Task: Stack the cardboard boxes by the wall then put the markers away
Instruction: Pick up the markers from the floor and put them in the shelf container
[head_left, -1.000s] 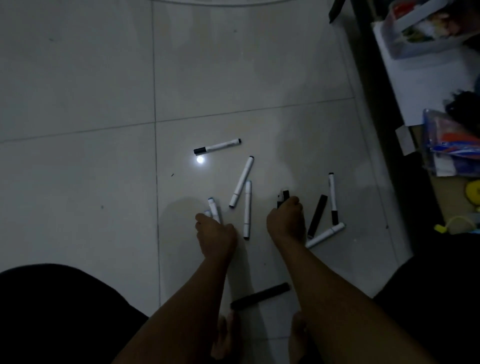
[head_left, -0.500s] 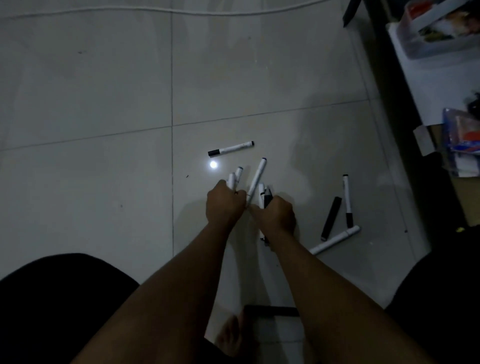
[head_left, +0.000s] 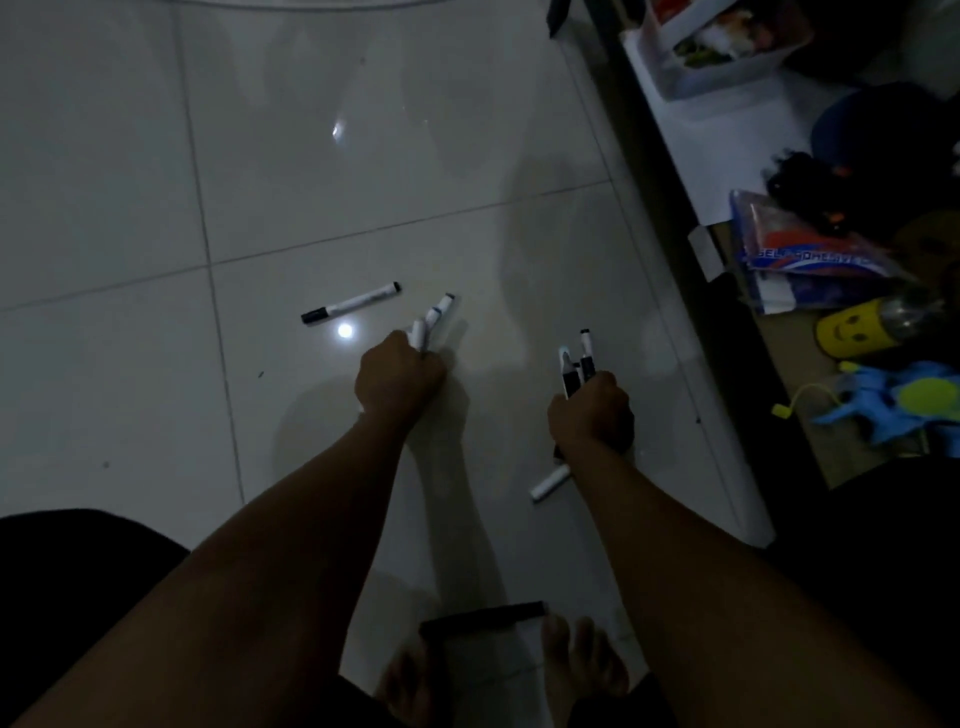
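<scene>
Head view, dim room, person crouched over tiled floor (head_left: 130, 156). L hand (head_left: 399, 375) fisted round a bunch of white markers (head_left: 432, 322), tips sticking out fwd. R hand (head_left: 592, 413) fisted round another bunch of markers (head_left: 577, 364), black-capped ends pointing up. One loose marker (head_left: 352, 303) flat on floor, just ahead-left of L hand; another (head_left: 549, 483) on floor by R wrist. Dark flat item (head_left: 483, 618) near bare feet (head_left: 582, 660), can't tell what. Clutter w/ yellow toy (head_left: 852, 332) far right. No boxes in sight.

A dim home room: pale tiled floor (head_left: 130, 156), bare feet (head_left: 582, 660), blue plush toy (head_left: 893, 400) and clutter along the right.
</scene>
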